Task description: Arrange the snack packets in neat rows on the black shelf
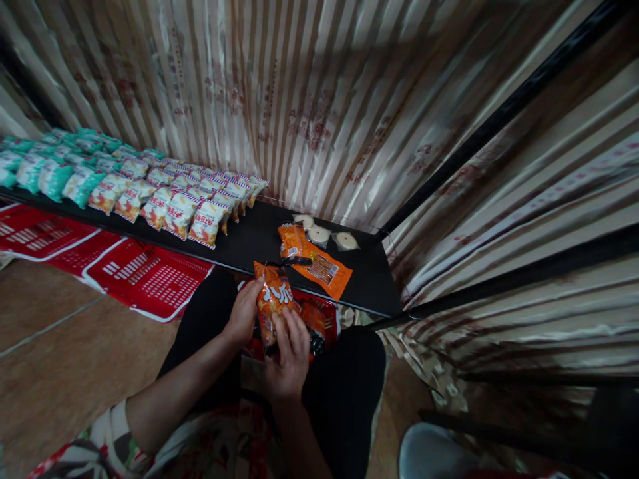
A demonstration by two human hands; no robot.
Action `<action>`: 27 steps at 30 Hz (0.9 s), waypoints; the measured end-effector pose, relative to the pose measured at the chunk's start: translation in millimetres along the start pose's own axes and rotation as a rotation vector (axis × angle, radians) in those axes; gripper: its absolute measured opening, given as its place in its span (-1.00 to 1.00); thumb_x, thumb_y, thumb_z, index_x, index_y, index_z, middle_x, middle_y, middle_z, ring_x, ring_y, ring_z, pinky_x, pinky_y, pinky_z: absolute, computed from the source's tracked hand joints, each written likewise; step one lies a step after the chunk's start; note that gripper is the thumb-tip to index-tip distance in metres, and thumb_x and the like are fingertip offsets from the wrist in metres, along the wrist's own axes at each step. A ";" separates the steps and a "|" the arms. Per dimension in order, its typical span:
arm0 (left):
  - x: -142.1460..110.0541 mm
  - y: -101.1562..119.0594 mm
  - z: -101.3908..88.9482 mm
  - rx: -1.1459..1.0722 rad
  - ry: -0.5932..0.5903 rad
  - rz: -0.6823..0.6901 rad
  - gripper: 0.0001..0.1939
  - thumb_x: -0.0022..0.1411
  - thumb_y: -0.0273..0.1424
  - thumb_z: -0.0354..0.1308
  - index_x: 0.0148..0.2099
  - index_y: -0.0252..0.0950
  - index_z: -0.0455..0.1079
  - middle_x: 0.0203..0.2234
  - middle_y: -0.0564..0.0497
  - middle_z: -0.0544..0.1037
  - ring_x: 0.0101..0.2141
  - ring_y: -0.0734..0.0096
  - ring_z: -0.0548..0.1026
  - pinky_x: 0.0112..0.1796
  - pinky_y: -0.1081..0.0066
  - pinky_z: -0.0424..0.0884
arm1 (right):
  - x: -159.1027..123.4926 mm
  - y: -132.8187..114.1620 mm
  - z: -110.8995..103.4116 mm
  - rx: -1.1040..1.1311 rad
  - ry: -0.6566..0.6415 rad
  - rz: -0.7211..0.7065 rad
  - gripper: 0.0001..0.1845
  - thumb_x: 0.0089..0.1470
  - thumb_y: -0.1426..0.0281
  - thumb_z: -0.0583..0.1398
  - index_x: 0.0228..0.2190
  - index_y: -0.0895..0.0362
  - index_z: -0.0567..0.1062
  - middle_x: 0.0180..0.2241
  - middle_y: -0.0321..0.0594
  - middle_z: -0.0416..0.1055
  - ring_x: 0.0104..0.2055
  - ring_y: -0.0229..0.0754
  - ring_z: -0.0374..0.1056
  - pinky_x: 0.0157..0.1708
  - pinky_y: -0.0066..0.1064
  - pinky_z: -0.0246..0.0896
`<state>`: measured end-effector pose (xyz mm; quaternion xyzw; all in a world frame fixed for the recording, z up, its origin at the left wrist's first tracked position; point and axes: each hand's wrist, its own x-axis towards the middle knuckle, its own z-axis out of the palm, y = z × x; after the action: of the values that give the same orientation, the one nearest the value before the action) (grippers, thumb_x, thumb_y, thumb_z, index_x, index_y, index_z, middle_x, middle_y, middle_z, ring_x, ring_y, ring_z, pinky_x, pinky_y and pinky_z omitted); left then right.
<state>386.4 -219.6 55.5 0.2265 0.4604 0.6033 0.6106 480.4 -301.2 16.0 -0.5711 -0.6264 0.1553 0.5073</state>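
Both my hands grip an orange snack packet (274,297) held upright just in front of a low black shelf (249,243). My left hand (243,311) wraps its left edge and my right hand (288,354) clasps its lower right side. Below the packet sits a red basket (330,318) with more orange and dark packets in it. On the shelf beyond lie two orange packets (313,259) and three small round pale cakes in clear wrappers (320,233).
Rows of white-and-red snack bags (182,199) and teal bags (54,163) fill the shelf's left part. Red baskets (144,278) lie on the brown tiled floor under the shelf. A striped curtain (299,100) hangs behind, with black shelf rails (499,113) at right.
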 end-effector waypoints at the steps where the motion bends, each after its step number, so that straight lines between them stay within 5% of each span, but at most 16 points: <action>1: -0.8 1.3 0.7 -0.025 -0.039 -0.016 -0.62 -0.09 -0.12 0.28 -0.38 -0.35 0.41 -0.45 -0.03 0.54 -0.34 0.27 0.50 -0.29 0.36 0.40 | -1.0 0.3 0.2 -0.010 -0.017 -0.004 -0.57 0.08 0.37 0.10 0.01 -0.11 0.40 0.11 -0.29 0.28 0.19 0.01 0.09 0.16 -0.06 -0.07; 6: -0.9 -0.2 1.2 -0.083 -0.162 -0.106 -0.60 -0.04 -0.12 0.28 -0.27 -0.32 0.40 -0.46 -0.02 0.54 -0.42 0.32 0.52 -0.34 0.35 0.42 | -7.3 2.7 2.2 0.011 -0.087 0.018 -0.56 0.05 0.34 0.11 0.00 -0.14 0.40 0.14 -0.32 0.23 0.22 0.06 0.03 0.18 -0.02 -0.15; 16: 2.4 7.7 -0.3 -0.062 -0.086 -0.128 -0.59 -0.14 -0.17 0.35 -0.30 -0.33 0.39 -0.48 -0.01 0.55 -0.45 0.32 0.53 -0.36 0.36 0.44 | -4.2 -14.6 -5.4 0.238 -0.138 0.039 -0.60 0.05 0.36 0.15 -0.03 -0.06 0.44 0.12 -0.23 0.26 0.20 0.01 0.08 0.19 -0.04 -0.10; 19: 2.0 10.9 -2.9 -0.063 -0.110 -0.156 -0.60 -0.13 -0.20 0.35 -0.29 -0.34 0.41 -0.46 -0.03 0.56 -0.44 0.31 0.54 -0.35 0.37 0.44 | -0.7 -15.8 -11.0 0.267 -0.061 0.059 -0.61 0.07 0.37 0.13 -0.03 0.03 0.43 0.03 -0.16 0.36 0.13 -0.04 0.18 0.15 -0.06 -0.01; 23: -1.9 12.8 -5.4 -0.057 -0.174 -0.211 -0.62 -0.09 -0.21 0.33 -0.27 -0.36 0.40 -0.47 -0.03 0.57 -0.46 0.30 0.54 -0.37 0.37 0.45 | 8.0 -5.1 -13.3 0.240 0.105 0.293 -0.58 0.08 0.26 0.13 -0.02 0.12 0.40 0.01 -0.08 0.36 0.04 -0.06 0.27 0.06 -0.12 0.14; 27: -6.0 13.8 -6.4 -0.079 -0.228 -0.233 -0.65 -0.02 -0.27 0.30 -0.20 -0.36 0.41 -0.41 -0.05 0.59 -0.41 0.28 0.55 -0.36 0.38 0.46 | 18.9 4.3 -12.9 0.459 0.071 0.523 -0.49 0.00 0.16 0.18 -0.05 0.15 0.40 -0.01 -0.07 0.39 -0.01 -0.07 0.33 -0.03 -0.25 0.25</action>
<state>374.7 -224.7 65.6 0.2143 0.3871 0.5163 0.7333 496.4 -288.4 27.0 -0.5884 -0.3897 0.3967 0.5869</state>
